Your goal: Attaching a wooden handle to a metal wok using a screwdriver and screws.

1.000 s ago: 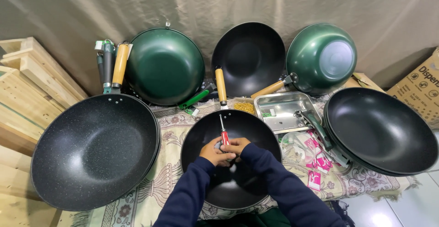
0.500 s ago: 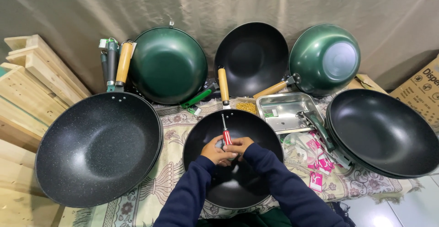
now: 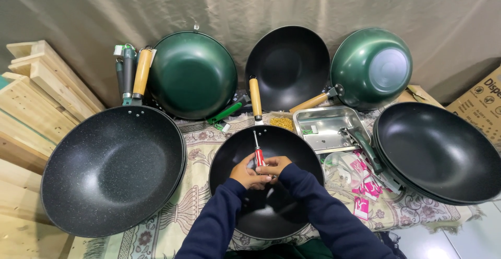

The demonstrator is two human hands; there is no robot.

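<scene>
Both hands meet centre-bottom of frame over the black wok. Left hand and right hand are pinched together around the red-handled screwdriver; its shaft points toward the top of the frame, at the rim where the wooden handle joins. What the tip is seated in, I can't tell.

Risks as I see them:
- Tip slips off and scores the non-stick coating; two hands crowded on a small grip give poor control.
- Wok sits on a soft patterned cloth, so it may rock or spin under torque.
- Steel tray just to the upper right and the speckled wok at left are close; an elbow swing could knock them.
</scene>
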